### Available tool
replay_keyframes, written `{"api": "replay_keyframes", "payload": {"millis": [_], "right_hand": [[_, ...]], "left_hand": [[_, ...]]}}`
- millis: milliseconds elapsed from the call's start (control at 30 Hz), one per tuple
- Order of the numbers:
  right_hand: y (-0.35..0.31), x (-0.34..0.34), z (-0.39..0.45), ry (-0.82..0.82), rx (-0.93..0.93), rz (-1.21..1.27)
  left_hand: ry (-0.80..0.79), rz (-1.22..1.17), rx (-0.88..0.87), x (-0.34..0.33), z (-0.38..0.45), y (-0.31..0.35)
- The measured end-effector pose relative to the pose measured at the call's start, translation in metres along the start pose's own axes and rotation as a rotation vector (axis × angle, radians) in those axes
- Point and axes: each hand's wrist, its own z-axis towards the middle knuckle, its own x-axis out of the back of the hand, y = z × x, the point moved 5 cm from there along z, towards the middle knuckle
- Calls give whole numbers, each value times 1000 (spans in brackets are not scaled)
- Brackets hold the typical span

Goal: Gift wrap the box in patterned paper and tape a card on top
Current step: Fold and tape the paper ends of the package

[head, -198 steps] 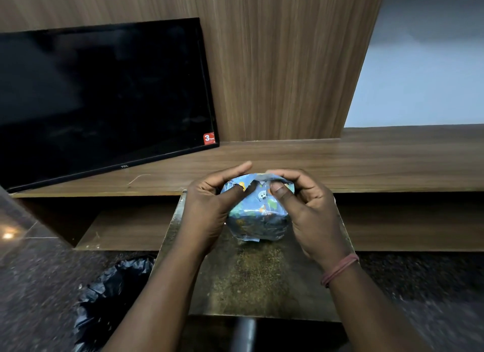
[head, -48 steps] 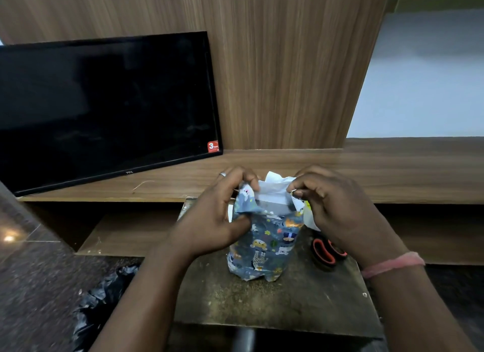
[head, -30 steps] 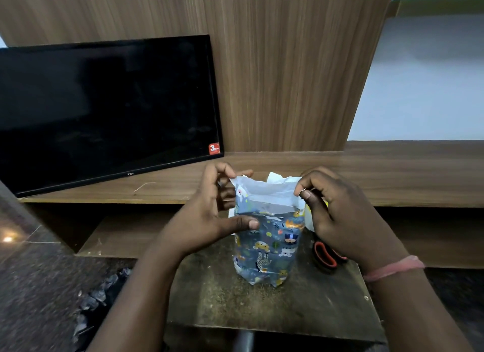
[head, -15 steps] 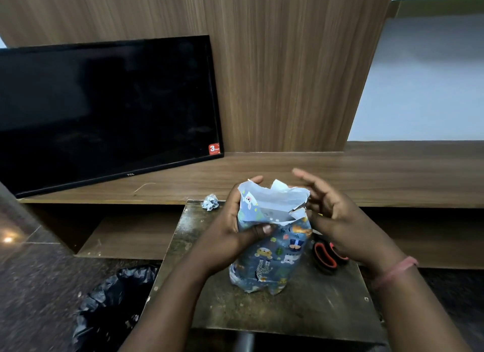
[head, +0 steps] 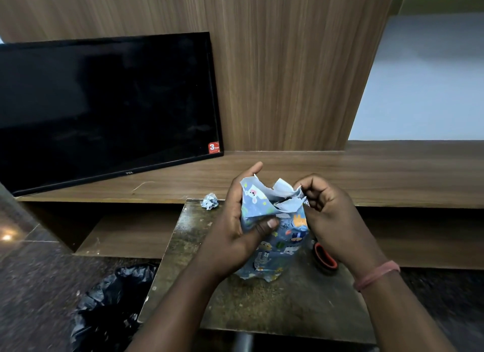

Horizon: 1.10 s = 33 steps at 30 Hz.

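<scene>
Both hands clamp the crinkled blue cartoon-print paper parcel (head: 275, 231): left hand (head: 235, 236) grips its side, right hand (head: 332, 220) pinches its torn white top edge.

Wrapped box (head: 277, 236) stands upright on the surface (head: 262, 307), paper open and ragged at top. Left hand (head: 235, 236) in grip round its side, thumb across the front. Right hand (head: 332, 220) pinches the paper's top edge. Crumpled paper scrap (head: 209, 201) at far left corner. Red-black object (head: 323, 258) beside box, partly hidden.
</scene>
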Motion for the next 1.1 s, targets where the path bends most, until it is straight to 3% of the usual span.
{"api": "replay_keyframes", "payload": {"millis": [133,200,267,367,433,600,800,933,1100], "right_hand": [[0,2,2,64,-28,36],[7,0,1,51,-160,177],[17,-6,-4,-68,-348,327],[23,-10,-13,-219,-495,326],[21,-11,-13,-200,-484,322],[21,-25,-5,-65,-352,583],[23,-25,-3,28,-328,628],[21,-22,-2,40,-335,620],[21,-19,-3,-15,-325,622]], "left_hand": [[15,-42,-17,-1,0,2],[32,-69,-39,-1,0,7],[41,-85,-62,-2,-1,13],[51,-77,-73,-3,-1,13],[63,-79,-65,-4,-1,12],[83,-119,-30,-9,1,6],[177,-99,26,-3,8,-4],[83,-247,58,-3,6,-9],[13,-259,161,-3,7,-12]]}}
